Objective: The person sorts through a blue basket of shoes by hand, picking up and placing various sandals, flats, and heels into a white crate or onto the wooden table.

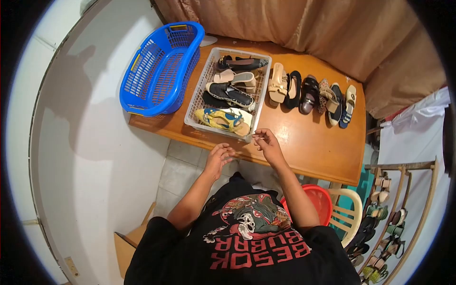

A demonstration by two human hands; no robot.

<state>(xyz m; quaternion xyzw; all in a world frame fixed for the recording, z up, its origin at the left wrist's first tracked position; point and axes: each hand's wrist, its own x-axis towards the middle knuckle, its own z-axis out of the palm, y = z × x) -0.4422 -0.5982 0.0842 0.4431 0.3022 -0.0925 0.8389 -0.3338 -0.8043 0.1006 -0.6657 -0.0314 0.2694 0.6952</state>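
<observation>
My left hand [219, 159] is just off the table's front edge with its fingers apart and nothing in them. My right hand [267, 145] hovers by the near right corner of a white plastic basket [189, 117], fingers loosely curled and apart, holding nothing. Inside the basket lie several shoes: a yellow and blue pair [216, 119] at the near end, black espadrilles [229, 95] in the middle, beige shoes [244, 80] behind them and dark shoes [242, 63] at the far end.
A blue basket [166, 71] stands at the table's left. Beige sandals [277, 85], black flats [293, 90], brown sandals [309, 94] and other shoes line the wooden table [304, 142]. A red stool [317, 199], a cream chair [349, 213] and a shoe rack [403, 166] stand at right.
</observation>
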